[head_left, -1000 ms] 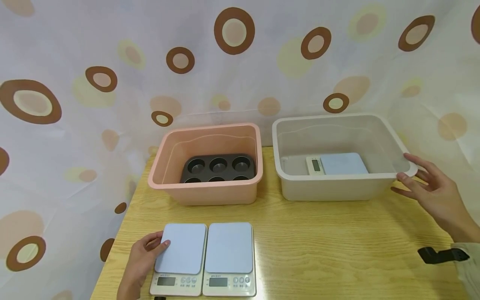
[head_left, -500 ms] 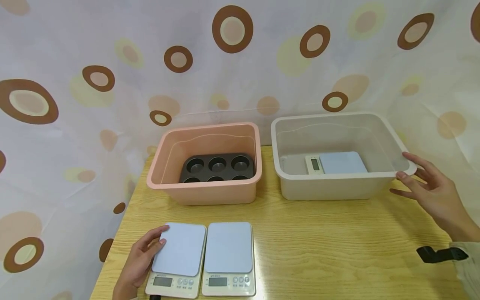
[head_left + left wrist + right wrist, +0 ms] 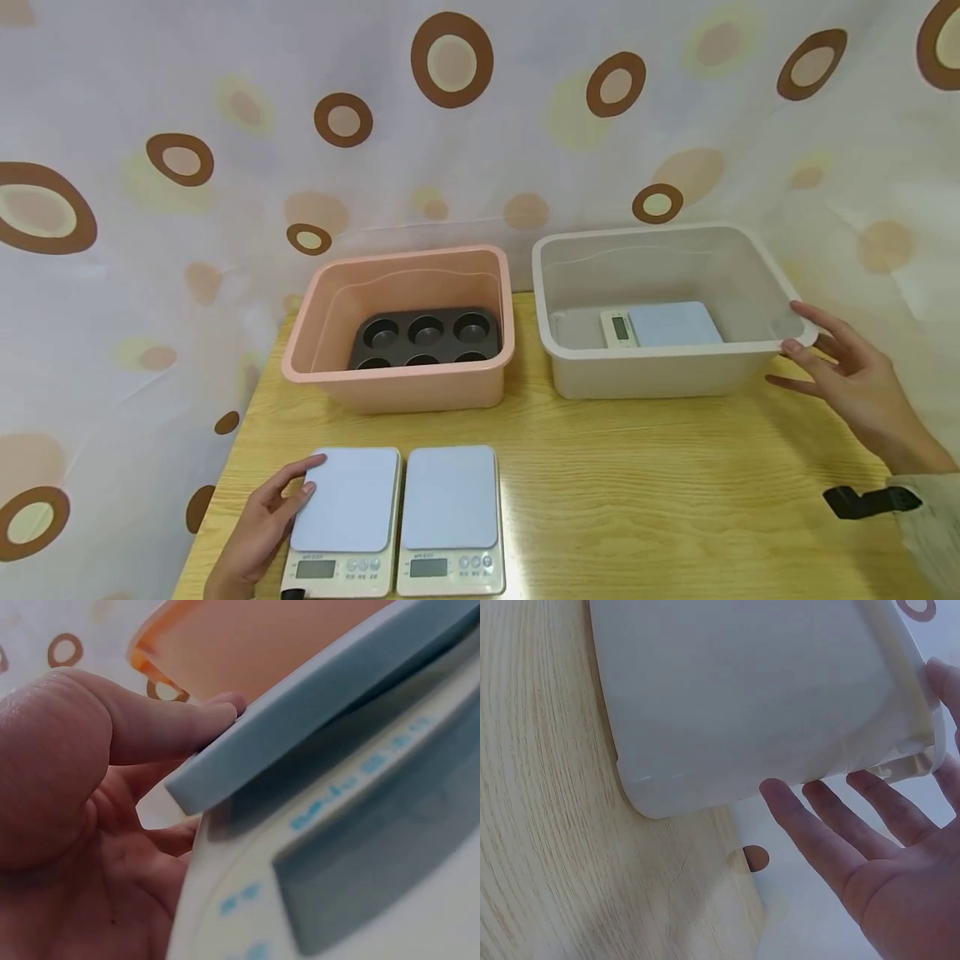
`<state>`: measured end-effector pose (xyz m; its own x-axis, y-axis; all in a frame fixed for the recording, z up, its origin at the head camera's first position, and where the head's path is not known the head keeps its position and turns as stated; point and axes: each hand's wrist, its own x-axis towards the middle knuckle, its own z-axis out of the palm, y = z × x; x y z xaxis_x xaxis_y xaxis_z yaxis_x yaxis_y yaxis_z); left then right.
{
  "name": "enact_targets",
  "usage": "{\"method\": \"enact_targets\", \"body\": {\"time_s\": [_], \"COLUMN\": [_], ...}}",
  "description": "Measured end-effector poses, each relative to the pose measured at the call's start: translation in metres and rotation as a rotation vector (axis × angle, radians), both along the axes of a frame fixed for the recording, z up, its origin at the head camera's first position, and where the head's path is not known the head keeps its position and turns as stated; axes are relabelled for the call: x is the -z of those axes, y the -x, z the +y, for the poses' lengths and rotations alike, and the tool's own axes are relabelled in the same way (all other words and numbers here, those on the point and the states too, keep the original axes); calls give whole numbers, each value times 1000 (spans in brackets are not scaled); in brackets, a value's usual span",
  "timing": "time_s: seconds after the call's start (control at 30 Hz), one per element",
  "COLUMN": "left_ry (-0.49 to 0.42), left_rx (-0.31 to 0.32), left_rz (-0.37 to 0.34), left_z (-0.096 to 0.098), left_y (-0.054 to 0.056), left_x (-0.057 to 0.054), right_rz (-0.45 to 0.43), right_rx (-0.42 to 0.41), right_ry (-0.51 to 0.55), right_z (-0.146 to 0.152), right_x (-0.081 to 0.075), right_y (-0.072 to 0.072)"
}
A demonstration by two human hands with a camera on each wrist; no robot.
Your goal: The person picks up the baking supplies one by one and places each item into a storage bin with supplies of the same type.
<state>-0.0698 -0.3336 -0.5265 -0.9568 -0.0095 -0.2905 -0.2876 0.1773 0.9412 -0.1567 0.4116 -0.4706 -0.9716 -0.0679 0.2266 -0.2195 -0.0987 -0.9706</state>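
Two white kitchen scales lie side by side at the front left of the table in the head view. My left hand holds the left edge of the left kitchen scale, thumb on its platform and other fingers at its side. The left wrist view shows the thumb at the platform's edge. Just to the right lies the second scale. My right hand grips the right front corner of an off-white plastic bin, fingertips against its outer wall in the right wrist view. A third scale lies inside that bin.
A pink bin stands left of the off-white one, with a dark muffin tin inside. Both bins stand at the back of the wooden table, before a patterned curtain.
My left hand has shifted its hold toward the far end of the left scale, which tilted slightly and is straight again. The right hand stays at the bin's corner. The head view has turned slightly right.
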Motion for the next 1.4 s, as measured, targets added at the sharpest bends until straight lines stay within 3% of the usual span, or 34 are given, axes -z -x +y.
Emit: {"method": "enact_targets", "body": {"time_s": [0.53, 0.77, 1.03, 1.4], "left_ry": [-75, -164, -122, -112], "left_rx": [113, 73, 74, 188], "left_rz": [186, 247, 310, 436], "left_z": [0, 14, 36, 53], "left_y": [8, 7, 12, 22], "left_x": [-24, -28, -40, -60], "right_rz": [5, 28, 40, 38], "right_rx": [38, 43, 48, 72], "right_ry": [-23, -52, -34, -54], "right_z": [-3, -1, -2, -4], "right_x": [4, 8, 8, 9], "right_y": [0, 1, 1, 1]}}
